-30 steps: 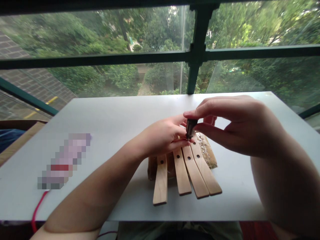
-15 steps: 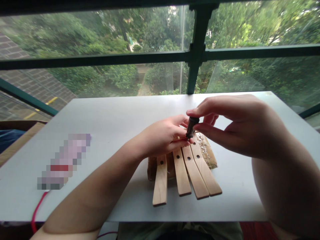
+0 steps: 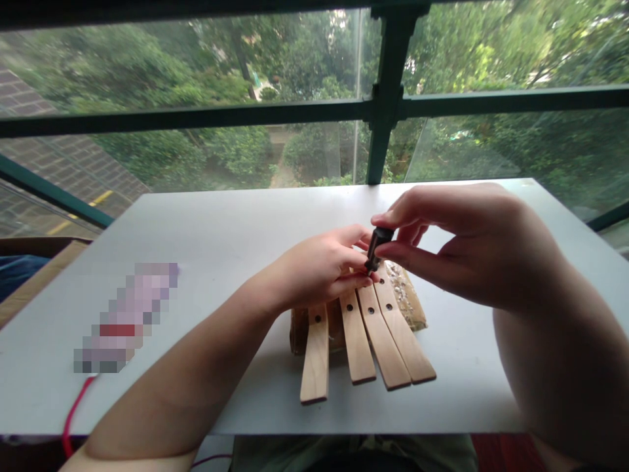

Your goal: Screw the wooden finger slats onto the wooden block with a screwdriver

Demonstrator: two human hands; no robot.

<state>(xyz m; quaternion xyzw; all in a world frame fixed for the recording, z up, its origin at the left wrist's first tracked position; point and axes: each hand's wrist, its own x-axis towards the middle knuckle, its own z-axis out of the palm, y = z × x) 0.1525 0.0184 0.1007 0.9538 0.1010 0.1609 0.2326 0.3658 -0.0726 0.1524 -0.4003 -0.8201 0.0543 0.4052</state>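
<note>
Between the thumb and fingers of my right hand [image 3: 457,246] is a short dark tool that looks like a stubby screwdriver [image 3: 379,241], tilted with its lower end down. That end meets the fingertips of my left hand [image 3: 324,265], which are bent together over the wooden slats; whatever they pinch is hidden. Several pale wooden slats [image 3: 363,344] with dark round holes or screw heads fan out towards me. They rest on a brown block [image 3: 415,308] whose right side is dotted with small shiny bits. My left hand covers the far ends of some slats.
A white table [image 3: 236,223] carries everything. On its left lies a pixelated pinkish object [image 3: 142,298] with a red cord [image 3: 73,410] running over the front edge. A cardboard box [image 3: 54,269] stands beyond the left edge. Green-framed windows [image 3: 386,98] rise behind the table.
My right fingers have shifted slightly on the dark tool, and its upper end has moved a little. My left hand, the slats and the block look unmoved.
</note>
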